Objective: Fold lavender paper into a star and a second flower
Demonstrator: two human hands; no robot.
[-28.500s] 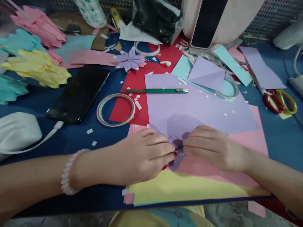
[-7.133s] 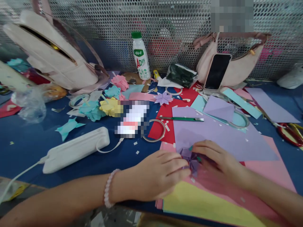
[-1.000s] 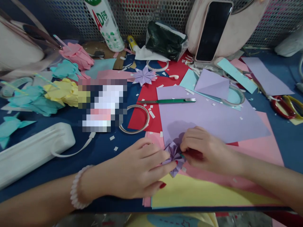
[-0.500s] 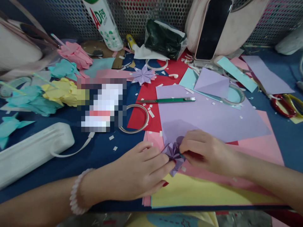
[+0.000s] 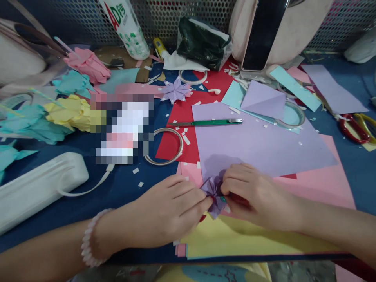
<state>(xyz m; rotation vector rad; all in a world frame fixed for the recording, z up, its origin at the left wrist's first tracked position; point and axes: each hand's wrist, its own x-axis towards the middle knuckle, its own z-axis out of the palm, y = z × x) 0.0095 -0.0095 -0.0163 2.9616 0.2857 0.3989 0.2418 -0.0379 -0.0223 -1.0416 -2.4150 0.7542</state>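
Observation:
Between my two hands sits a folded purple paper flower [image 5: 216, 208], its pleats fanning out from the centre. My left hand [image 5: 173, 211] pinches its left side, the thumb partly hidden beneath. On the right edge, the fingertips of my right hand [image 5: 249, 192] are closed on the same flower. Under it lie a large purple sheet [image 5: 258, 145], pink paper [image 5: 320, 188] and a yellow sheet [image 5: 264, 239]. A finished-looking purple paper star [image 5: 176, 91] rests farther back. A green craft knife [image 5: 217, 123] lies across the purple sheet.
Rolls of tape [image 5: 179, 150] and paper scraps are scattered about. At left are a white power strip [image 5: 44, 188], a blurred-out phone [image 5: 125, 133] and folded paper flowers [image 5: 72, 111]. Scissors [image 5: 354, 129] lie at right. Behind stand a bottle [image 5: 127, 33] and a dark phone [image 5: 264, 35].
My left fingers have drawn in from lying over the flower to a tighter pinch at its left side. My right hand stays on the right edge. The view has shifted slightly.

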